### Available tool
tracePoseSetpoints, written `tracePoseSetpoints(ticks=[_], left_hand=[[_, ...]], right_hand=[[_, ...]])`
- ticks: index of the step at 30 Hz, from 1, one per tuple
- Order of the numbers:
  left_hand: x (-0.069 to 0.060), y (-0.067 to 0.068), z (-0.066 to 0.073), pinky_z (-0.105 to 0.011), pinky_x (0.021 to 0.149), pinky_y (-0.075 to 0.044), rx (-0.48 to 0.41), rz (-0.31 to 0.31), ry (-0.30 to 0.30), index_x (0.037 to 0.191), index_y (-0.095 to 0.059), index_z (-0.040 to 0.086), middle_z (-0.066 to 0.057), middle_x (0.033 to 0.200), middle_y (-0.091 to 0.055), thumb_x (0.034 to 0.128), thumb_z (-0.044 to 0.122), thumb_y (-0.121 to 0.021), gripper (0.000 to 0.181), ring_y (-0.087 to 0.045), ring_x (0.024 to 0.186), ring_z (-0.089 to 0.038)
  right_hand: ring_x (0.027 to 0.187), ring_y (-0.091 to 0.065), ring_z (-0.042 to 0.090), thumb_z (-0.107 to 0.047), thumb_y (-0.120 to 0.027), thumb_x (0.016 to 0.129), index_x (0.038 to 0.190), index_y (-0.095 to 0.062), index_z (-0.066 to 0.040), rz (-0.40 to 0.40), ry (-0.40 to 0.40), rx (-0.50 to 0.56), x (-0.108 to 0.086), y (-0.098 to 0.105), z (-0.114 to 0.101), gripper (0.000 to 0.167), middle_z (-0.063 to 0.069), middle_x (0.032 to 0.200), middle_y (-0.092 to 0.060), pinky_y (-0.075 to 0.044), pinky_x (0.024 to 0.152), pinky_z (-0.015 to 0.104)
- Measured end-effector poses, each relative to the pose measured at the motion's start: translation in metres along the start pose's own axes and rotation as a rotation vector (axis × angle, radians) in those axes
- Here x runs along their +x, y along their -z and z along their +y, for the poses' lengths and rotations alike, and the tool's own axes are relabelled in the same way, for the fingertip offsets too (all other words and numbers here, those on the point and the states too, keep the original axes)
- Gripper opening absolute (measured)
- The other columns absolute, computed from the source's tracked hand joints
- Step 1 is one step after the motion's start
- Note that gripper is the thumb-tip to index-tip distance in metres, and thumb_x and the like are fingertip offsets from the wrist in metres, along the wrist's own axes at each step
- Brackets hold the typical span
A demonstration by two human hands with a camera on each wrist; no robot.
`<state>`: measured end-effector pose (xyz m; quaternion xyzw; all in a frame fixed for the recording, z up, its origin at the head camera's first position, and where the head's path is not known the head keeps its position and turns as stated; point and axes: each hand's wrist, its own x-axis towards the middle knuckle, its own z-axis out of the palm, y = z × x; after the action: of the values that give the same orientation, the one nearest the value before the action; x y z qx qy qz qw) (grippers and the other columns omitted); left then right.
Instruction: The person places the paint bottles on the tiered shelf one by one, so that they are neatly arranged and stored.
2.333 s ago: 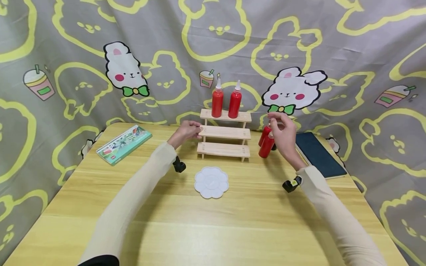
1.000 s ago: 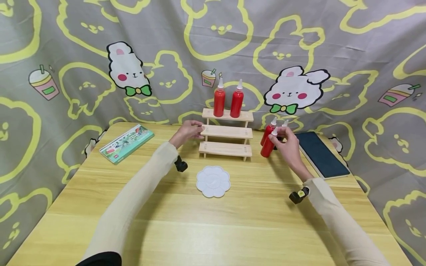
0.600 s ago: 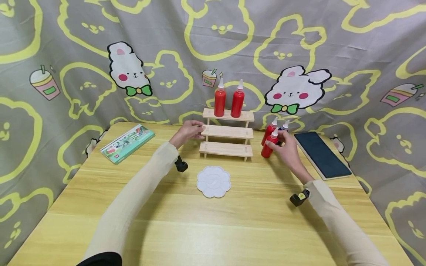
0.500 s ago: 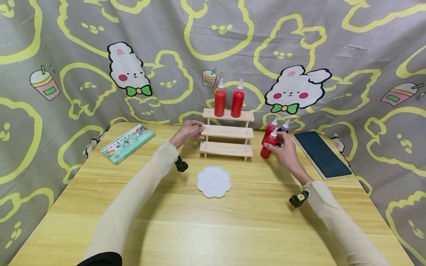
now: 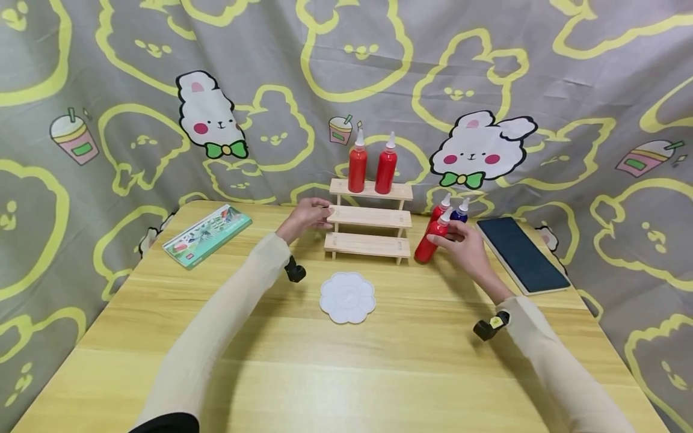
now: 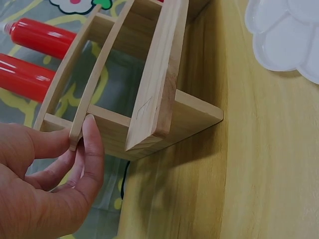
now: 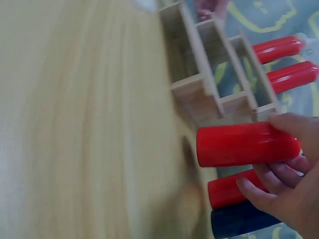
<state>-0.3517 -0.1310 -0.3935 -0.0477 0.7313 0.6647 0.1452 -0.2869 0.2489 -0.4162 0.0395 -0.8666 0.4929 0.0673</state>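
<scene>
Two bare hands are in view about a three-tier wooden stand (image 5: 368, 243), which we take as reference for all positions. We find the right hand (image 5: 470, 243) right of the stand, its fingers closed round the upper part of a red bottle (image 5: 426, 245). The thumb lies on one side of that bottle and other fingers on the opposite side; the white nozzle (image 5: 446, 214) rises above the grip, and the base projects beyond it. We note that the bottle leans, base nearer the stand than nozzle; we cannot tell whether the base clears the desk (image 5: 346, 373).

We record the left hand (image 5: 305, 218) at the stand's left end, thumb and fingers narrowly pinching the middle tier (image 5: 370, 216), the board between them.

Right of the stand, behind the held bottle, we observe a second red bottle (image 5: 438, 211) and a blue bottle (image 5: 459, 215), both partly hidden. Two further red bottles (image 5: 357, 171) stand upright, apart, on the stand's top tier. In front of the stand lies a white flower-shaped palette (image 5: 348, 297). Well left of the stand is a green printed box (image 5: 208, 234); well right, a dark rectangular pad (image 5: 522, 254). A patterned grey curtain (image 5: 276, 54) hangs behind the stand.
</scene>
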Motion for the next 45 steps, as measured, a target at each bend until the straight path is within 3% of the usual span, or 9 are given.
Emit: tracePoseSetpoints(ticks=[3, 7, 12, 21, 27, 31, 36, 41, 45], left_hand=[[0.0, 0.0, -0.001, -0.044, 0.109, -0.059, 0.005, -0.005, -0.002, 0.146, -0.05, -0.006, -0.009, 0.105, -0.059, 0.1036, 0.003, -0.063, 0.045, -0.064, 0.079, -0.018], [0.0, 0.0, -0.003, -0.042, 0.107, -0.06, -0.001, -0.005, 0.001, 0.146, -0.05, -0.006, -0.009, 0.104, -0.058, 0.1036, 0.003, -0.063, 0.046, -0.063, 0.08, -0.018], [0.001, 0.0, -0.002, -0.045, 0.11, -0.058, -0.018, -0.003, -0.002, 0.146, -0.05, -0.006, -0.009, 0.105, -0.058, 0.1033, 0.002, -0.063, 0.046, -0.062, 0.08, -0.018], [0.0, 0.002, -0.003, -0.046, 0.111, -0.057, -0.013, -0.015, 0.002, 0.146, -0.049, -0.006, -0.01, 0.104, -0.059, 0.1035, 0.002, -0.063, 0.046, -0.064, 0.082, -0.019], [0.001, 0.004, -0.006, -0.041, 0.106, -0.061, -0.003, -0.007, 0.004, 0.146, -0.05, -0.005, -0.01, 0.108, -0.06, 0.1041, 0.004, -0.063, 0.045, -0.064, 0.079, -0.017], [0.002, 0.005, -0.007, -0.039, 0.103, -0.062, -0.013, -0.007, 0.005, 0.147, -0.05, -0.005, -0.009, 0.107, -0.06, 0.1039, 0.004, -0.063, 0.045, -0.063, 0.08, -0.017], [0.001, 0.004, -0.006, -0.041, 0.105, -0.061, -0.022, -0.01, 0.006, 0.146, -0.05, -0.005, -0.008, 0.104, -0.059, 0.1035, 0.003, -0.063, 0.045, -0.063, 0.08, -0.017], [0.0, 0.003, -0.003, -0.044, 0.108, -0.059, -0.006, -0.019, -0.014, 0.146, -0.05, -0.005, -0.009, 0.104, -0.058, 0.1038, 0.003, -0.063, 0.045, -0.062, 0.083, -0.018], [0.001, 0.001, -0.003, -0.044, 0.109, -0.059, -0.006, -0.015, -0.01, 0.146, -0.05, -0.004, -0.009, 0.104, -0.057, 0.1036, 0.003, -0.063, 0.045, -0.062, 0.084, -0.018]], right_hand=[[0.099, -0.061, 0.005, -0.03, -0.08, 0.095, 0.141, -0.058, 0.003, -0.014, -0.019, 0.086, -0.002, 0.007, -0.008, 0.061, 0.015, 0.124, -0.065, -0.056, 0.081, 0.006], [0.1, -0.065, 0.006, -0.024, -0.079, 0.096, 0.142, -0.054, 0.003, -0.056, -0.048, 0.311, -0.003, 0.013, -0.025, 0.058, 0.001, 0.119, -0.064, -0.065, 0.085, 0.019], [0.104, -0.068, 0.01, -0.024, -0.078, 0.097, 0.133, -0.051, -0.009, -0.113, -0.115, 0.461, 0.0, 0.017, -0.041, 0.048, -0.001, 0.122, -0.062, -0.064, 0.095, 0.031], [0.108, -0.068, 0.011, -0.029, -0.078, 0.097, 0.156, -0.046, -0.006, -0.201, -0.083, 0.353, 0.013, 0.004, -0.054, 0.07, 0.006, 0.132, -0.06, -0.064, 0.093, 0.025], [0.111, -0.068, 0.013, -0.027, -0.079, 0.096, 0.154, -0.052, -0.009, -0.231, -0.008, 0.271, 0.022, -0.011, -0.066, 0.066, 0.016, 0.138, -0.061, -0.064, 0.095, 0.026], [0.119, -0.064, 0.023, -0.027, -0.079, 0.096, 0.152, -0.055, -0.012, -0.225, 0.021, 0.213, 0.029, -0.021, -0.074, 0.063, 0.017, 0.139, -0.062, -0.063, 0.094, 0.024], [0.127, -0.062, 0.031, -0.03, -0.079, 0.096, 0.152, -0.055, -0.015, -0.236, 0.038, 0.171, 0.035, -0.031, -0.082, 0.063, 0.016, 0.141, -0.063, -0.061, 0.101, 0.033], [0.124, -0.065, 0.03, -0.03, -0.081, 0.094, 0.15, -0.058, -0.014, -0.21, 0.068, 0.174, 0.042, -0.042, -0.087, 0.063, 0.015, 0.14, -0.064, -0.059, 0.107, 0.04], [0.116, -0.067, 0.028, -0.027, -0.083, 0.093, 0.148, -0.06, -0.012, -0.195, 0.112, 0.172, 0.05, -0.051, -0.091, 0.062, 0.014, 0.138, -0.066, -0.06, 0.099, 0.033]])
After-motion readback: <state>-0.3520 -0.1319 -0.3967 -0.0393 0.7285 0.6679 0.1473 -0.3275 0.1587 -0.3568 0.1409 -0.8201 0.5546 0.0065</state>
